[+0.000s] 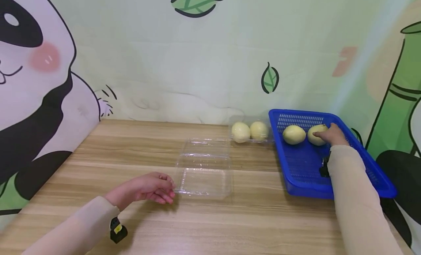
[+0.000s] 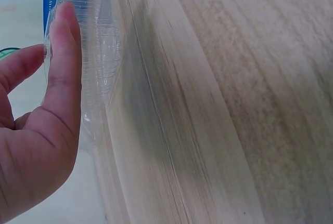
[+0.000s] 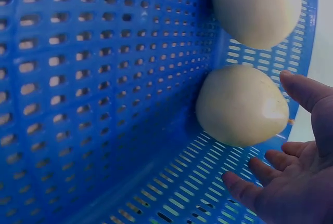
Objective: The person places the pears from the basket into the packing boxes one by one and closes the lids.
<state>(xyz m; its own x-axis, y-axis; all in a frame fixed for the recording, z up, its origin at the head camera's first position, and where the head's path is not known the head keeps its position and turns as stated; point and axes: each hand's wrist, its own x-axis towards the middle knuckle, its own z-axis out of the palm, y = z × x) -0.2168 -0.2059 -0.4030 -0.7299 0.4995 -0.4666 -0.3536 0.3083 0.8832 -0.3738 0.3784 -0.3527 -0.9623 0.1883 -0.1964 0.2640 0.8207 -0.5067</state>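
Over the far right of the blue basket [image 1: 306,167] my right hand [image 1: 333,135] reaches to a pale yellow round fruit [image 1: 316,135]. In the right wrist view its fingers are spread beside that fruit [image 3: 242,105], with the thumb near its upper side. A second pale fruit [image 1: 294,134] lies to its left in the basket. My left hand [image 1: 154,189] is at the near left corner of a clear plastic box [image 1: 205,180], which lies with its lid folded back. Its fingers are loosely bent, and in the left wrist view they overlap the box's ribbed side [image 2: 99,42].
Another clear plastic box [image 1: 250,138] with two pale fruits stands at the back, left of the basket. Behind the wooden table [image 1: 131,149] hangs a printed backdrop [image 1: 148,64]. A black wrist device [image 1: 117,231] hangs beneath the left sleeve.
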